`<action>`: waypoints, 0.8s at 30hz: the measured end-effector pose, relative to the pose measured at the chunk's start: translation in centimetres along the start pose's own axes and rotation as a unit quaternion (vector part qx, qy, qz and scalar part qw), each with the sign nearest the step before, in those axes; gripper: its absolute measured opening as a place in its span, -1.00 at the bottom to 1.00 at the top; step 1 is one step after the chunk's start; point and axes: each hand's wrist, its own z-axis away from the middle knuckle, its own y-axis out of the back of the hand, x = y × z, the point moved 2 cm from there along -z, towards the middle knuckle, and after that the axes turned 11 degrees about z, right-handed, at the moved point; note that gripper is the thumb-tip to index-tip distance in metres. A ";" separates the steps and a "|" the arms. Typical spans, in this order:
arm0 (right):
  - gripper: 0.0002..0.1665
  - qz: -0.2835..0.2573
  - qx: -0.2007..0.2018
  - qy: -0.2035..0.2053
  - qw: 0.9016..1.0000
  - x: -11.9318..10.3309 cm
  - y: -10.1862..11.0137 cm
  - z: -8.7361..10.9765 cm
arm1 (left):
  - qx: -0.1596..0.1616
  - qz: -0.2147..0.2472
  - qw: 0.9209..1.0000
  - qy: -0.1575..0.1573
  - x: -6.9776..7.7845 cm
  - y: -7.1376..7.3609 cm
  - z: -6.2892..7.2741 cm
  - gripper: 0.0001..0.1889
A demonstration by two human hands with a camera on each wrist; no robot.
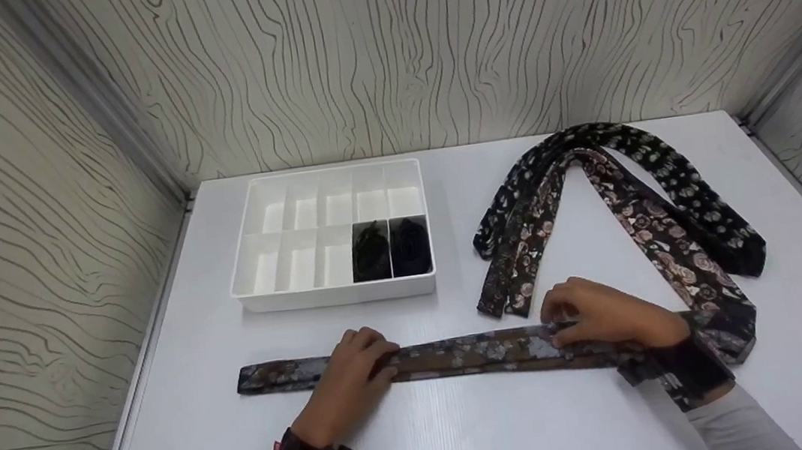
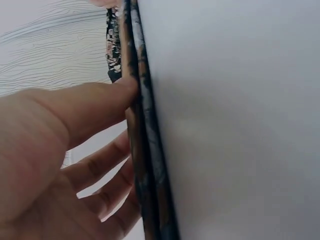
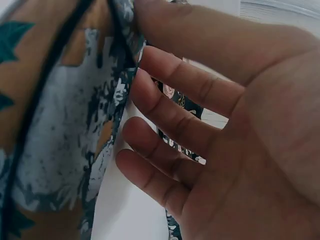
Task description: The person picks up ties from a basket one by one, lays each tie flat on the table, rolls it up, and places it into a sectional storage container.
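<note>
A brown necktie [image 1: 454, 357] with grey-blue flowers and dark edges lies crosswise on the table, doubled along its length. My left hand [image 1: 347, 382] holds it left of the middle; in the left wrist view the thumb [image 2: 100, 102] is on one edge and the other fingers are on the far side. Toward the right end my right hand [image 1: 611, 316] pinches the tie's edge between thumb and forefinger. The patterned cloth [image 3: 60, 120] fills the left of the right wrist view, the remaining fingers loosely bent beside it. My right wrist hides part of the tie's right end.
Behind the tie stands a white divided box [image 1: 333, 293], with a dark rolled tie [image 1: 372, 253] and a navy rolled tie [image 1: 411, 249] in its front-right compartments. At the right, a rose-patterned tie [image 1: 643, 227] and a black floral tie [image 1: 665, 161] lie in arches, overlapping.
</note>
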 end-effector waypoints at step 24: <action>-0.83 0.085 0.112 0.133 0.981 -14.7 -4.7 -8.0 | 0.236 -0.077 0.909 0.334 -5.1 8.3 6.8 -0.38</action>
